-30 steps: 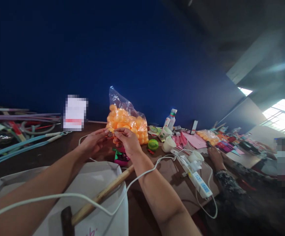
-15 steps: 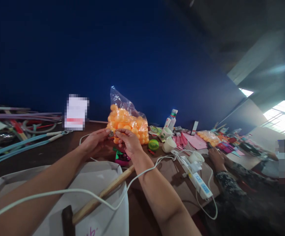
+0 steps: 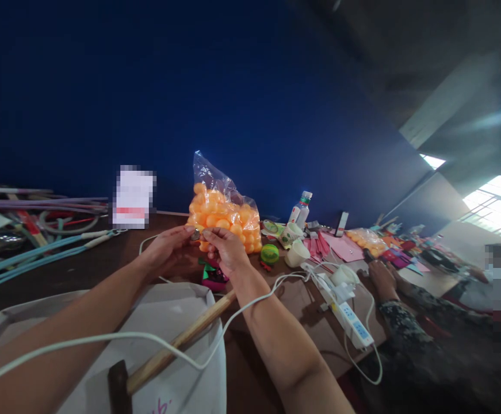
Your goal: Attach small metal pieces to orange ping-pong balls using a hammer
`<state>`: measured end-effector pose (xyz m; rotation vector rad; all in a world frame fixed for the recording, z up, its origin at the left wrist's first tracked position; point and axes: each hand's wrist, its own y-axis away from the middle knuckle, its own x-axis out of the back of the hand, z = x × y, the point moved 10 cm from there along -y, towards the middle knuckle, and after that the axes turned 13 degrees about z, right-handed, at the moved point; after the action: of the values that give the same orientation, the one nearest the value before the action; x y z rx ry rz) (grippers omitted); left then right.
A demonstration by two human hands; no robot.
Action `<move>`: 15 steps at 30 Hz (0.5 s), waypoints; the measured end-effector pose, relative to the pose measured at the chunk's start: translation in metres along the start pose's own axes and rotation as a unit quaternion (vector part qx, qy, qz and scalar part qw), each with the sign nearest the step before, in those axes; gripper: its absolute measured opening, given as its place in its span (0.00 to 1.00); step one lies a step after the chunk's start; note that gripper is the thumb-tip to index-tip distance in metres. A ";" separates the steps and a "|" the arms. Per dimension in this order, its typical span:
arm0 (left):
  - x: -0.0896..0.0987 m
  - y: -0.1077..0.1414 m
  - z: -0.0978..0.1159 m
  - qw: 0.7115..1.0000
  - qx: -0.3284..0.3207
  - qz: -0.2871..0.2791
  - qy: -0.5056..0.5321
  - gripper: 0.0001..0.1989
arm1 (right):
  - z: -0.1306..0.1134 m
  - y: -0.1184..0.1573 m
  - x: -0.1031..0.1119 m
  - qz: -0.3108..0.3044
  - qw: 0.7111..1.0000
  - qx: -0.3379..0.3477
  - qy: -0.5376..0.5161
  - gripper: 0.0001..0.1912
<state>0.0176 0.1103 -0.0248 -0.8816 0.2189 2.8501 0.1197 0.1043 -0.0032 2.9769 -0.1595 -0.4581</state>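
Fingertips of my left hand (image 3: 168, 246) and my right hand (image 3: 226, 246) come together around a small dark, roundish piece (image 3: 195, 234), too small to name. Both hands are closed in a pinch, the left plainly at the piece's edge, the right at its other side. Right behind them stands a clear plastic bag of orange balls (image 3: 222, 215). Below my right hand lies a magenta and green object (image 3: 214, 276), partly hidden by the hand. A hammer (image 3: 181, 342) with a wooden handle rests on a pale fabric-like surface (image 3: 77, 328) under my forearms.
A white cable (image 3: 146, 334) crosses over my right forearm to a power strip (image 3: 349, 316). Rightward are a green striped ball (image 3: 270, 253), a cup (image 3: 297, 253), a bottle (image 3: 302, 210) and pink sheets (image 3: 343, 246). A co-worker's hand (image 3: 382, 279) is beyond. Light-blue rods (image 3: 38, 256) lie left.
My hands stay almost still, pinching the small piece. The co-worker's hand at the right has shifted slightly.
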 end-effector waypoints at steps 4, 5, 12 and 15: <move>-0.002 0.001 -0.001 1.000 0.006 -0.004 -0.009 0.11 | 0.000 0.000 0.000 0.001 1.000 0.002 0.003 0.16; -0.002 0.001 -0.001 1.000 0.008 -0.002 -0.013 0.11 | 0.000 0.000 0.001 0.003 1.000 0.003 0.004 0.16; 0.002 0.002 -0.001 1.000 0.012 0.023 -0.008 0.10 | 0.003 -0.002 0.001 0.001 1.000 0.003 0.007 0.16; 0.003 0.001 -0.004 0.999 0.022 0.023 -0.009 0.10 | 0.002 -0.002 0.001 0.002 1.000 0.004 0.006 0.16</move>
<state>0.0170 0.1089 -0.0301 -0.8530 0.3020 2.8817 0.1199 0.1055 -0.0058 2.9866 -0.1667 -0.4393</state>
